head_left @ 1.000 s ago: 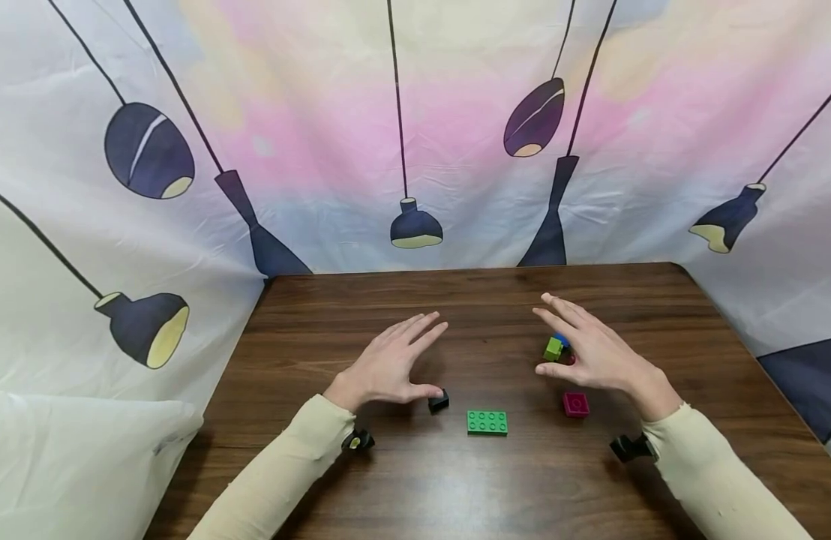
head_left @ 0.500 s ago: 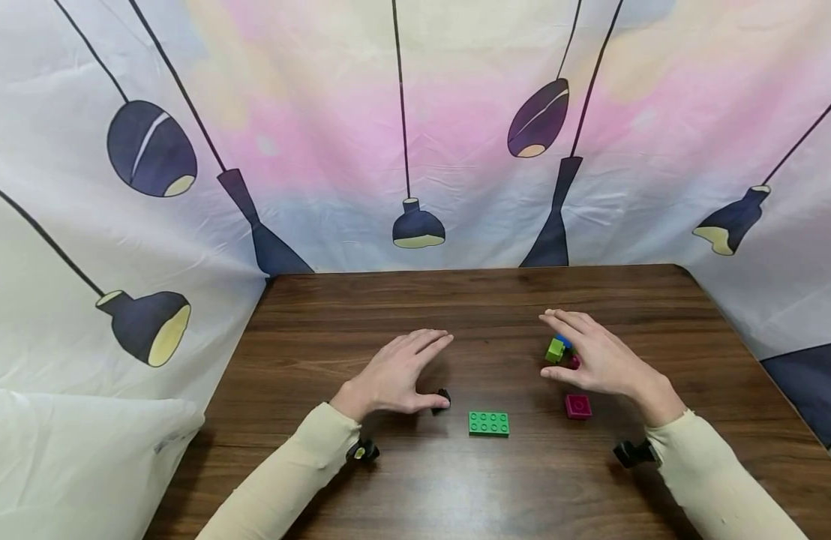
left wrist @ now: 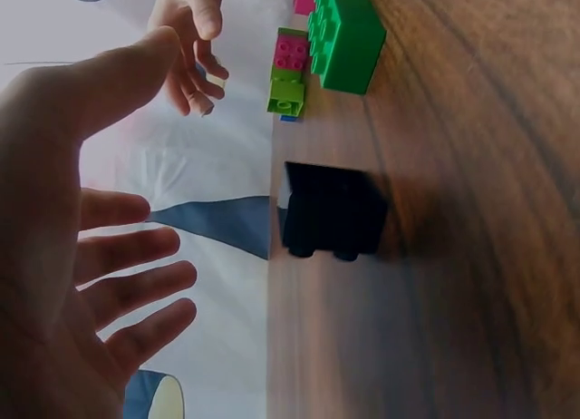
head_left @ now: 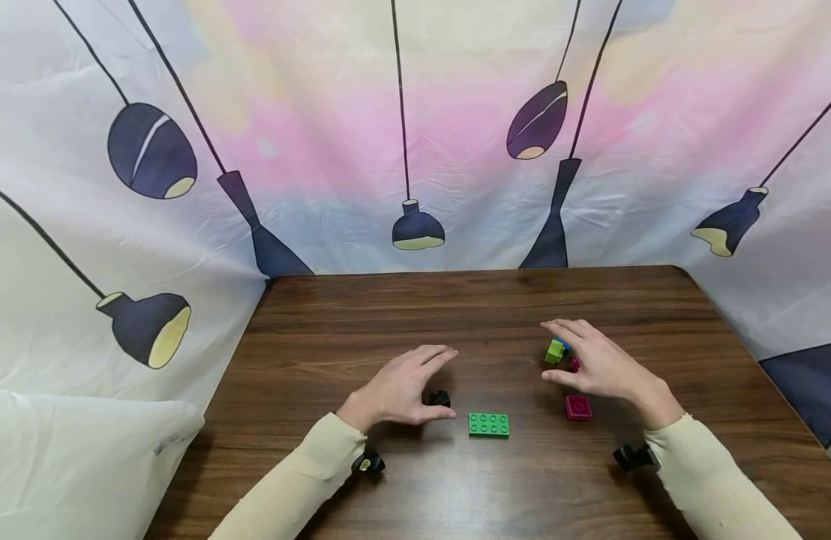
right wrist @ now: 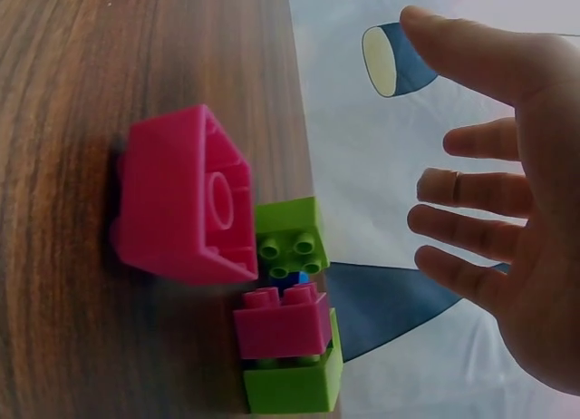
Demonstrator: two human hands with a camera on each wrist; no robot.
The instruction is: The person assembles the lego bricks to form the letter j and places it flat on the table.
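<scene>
In the lower middle of the head view, we see the left hand (head_left: 403, 388) over a black block (head_left: 439, 398), which shows in the gap between thumb and fingers. The left wrist view shows us that hand released, its fingers spread and apart from the block, which rests on the brown table (head_left: 486, 487) with rounded studs along its lower edge there.

Right of centre in the head view, we find the right hand (head_left: 601, 364) released too, thumb parted from the relaxed fingers. A cluster of small blocks shows beside its gap: we make out lime pieces (head_left: 554, 351), a pink piece (right wrist: 283, 321) against one of them, and a blue piece (right wrist: 290, 280) mostly hidden. Nearer the bottom of the head view, a magenta block (head_left: 578, 407) lies hollow side up, apart from the right hand.

Between the hands, just right of the black block, we see a green block (head_left: 488, 425) lying studs up. We notice cream sleeves (head_left: 297, 480) on both arms and a dark wrist device (head_left: 368, 463) under the left cuff. Across the upper frame hangs a pastel cloth (head_left: 321, 135) printed with dark lamps (head_left: 418, 227).
</scene>
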